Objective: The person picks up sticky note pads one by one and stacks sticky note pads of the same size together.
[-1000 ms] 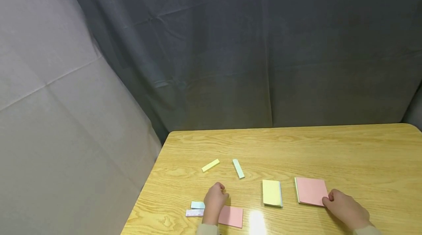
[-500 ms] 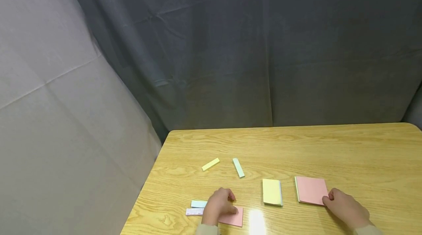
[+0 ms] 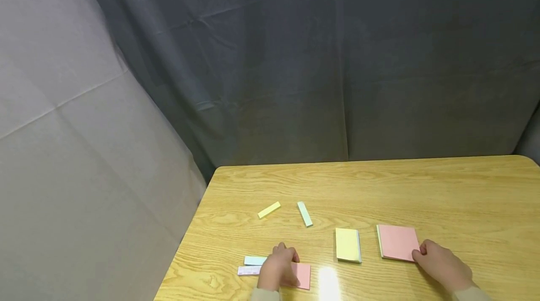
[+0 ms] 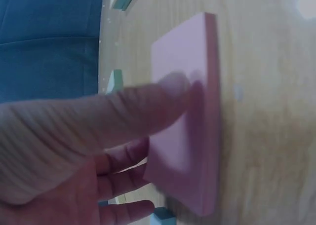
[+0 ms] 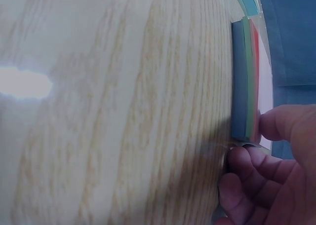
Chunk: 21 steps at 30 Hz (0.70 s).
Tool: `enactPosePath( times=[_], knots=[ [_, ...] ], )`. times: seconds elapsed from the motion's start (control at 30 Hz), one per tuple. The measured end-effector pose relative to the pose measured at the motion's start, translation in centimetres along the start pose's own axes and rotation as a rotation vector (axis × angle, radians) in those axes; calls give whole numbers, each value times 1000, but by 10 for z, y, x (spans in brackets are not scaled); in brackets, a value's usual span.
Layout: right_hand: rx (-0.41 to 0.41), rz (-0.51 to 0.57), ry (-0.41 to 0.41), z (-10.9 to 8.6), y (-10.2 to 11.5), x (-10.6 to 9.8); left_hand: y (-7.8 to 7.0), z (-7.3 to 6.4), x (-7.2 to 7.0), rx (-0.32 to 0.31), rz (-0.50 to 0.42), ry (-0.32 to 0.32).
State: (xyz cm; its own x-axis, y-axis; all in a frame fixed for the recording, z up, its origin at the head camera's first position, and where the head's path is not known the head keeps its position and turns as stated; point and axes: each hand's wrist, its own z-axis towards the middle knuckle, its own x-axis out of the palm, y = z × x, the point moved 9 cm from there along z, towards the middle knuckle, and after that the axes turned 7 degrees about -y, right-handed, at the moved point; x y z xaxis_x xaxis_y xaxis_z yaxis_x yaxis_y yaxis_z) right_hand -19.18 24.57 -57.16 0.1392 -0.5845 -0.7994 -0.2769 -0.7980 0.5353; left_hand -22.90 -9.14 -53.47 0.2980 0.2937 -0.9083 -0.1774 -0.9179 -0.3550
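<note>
A pink sticky note pad [image 3: 303, 276] lies on the table, with my left hand [image 3: 276, 267] over its left part. In the left wrist view my thumb reaches across the pad near its long edge, and the other fingers extend loosely at the opposite side. My right hand [image 3: 444, 266] pinches the near right corner of a stack of sticky note pads [image 3: 397, 243] with a pink pad on top. Blue, green and red layers of that stack [image 5: 245, 82] show in the right wrist view, the thumb against its edge and the other fingers curled below.
Between the hands lies a yellow sticky note pad [image 3: 347, 244] with a bluish layer beneath. Narrow strips, yellow [image 3: 269, 210] and pale green [image 3: 305, 214], lie farther back. A light blue strip [image 3: 254, 260] and a lilac strip [image 3: 249, 270] sit left of my left hand.
My left hand has turned and come down over the pink pad, its thumb moving across the pad towards the near edge. The right hand stays on the stack's corner.
</note>
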Motion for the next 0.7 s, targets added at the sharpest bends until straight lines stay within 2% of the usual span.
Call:
enactPosePath(
  times=[0.2, 0.7],
  knots=[
    [11, -3, 2, 3, -3, 0, -2, -2, -1, 39, 58, -68],
    [-12, 10, 12, 4, -4, 2, 2, 4, -1, 34, 106, -112]
  ],
)
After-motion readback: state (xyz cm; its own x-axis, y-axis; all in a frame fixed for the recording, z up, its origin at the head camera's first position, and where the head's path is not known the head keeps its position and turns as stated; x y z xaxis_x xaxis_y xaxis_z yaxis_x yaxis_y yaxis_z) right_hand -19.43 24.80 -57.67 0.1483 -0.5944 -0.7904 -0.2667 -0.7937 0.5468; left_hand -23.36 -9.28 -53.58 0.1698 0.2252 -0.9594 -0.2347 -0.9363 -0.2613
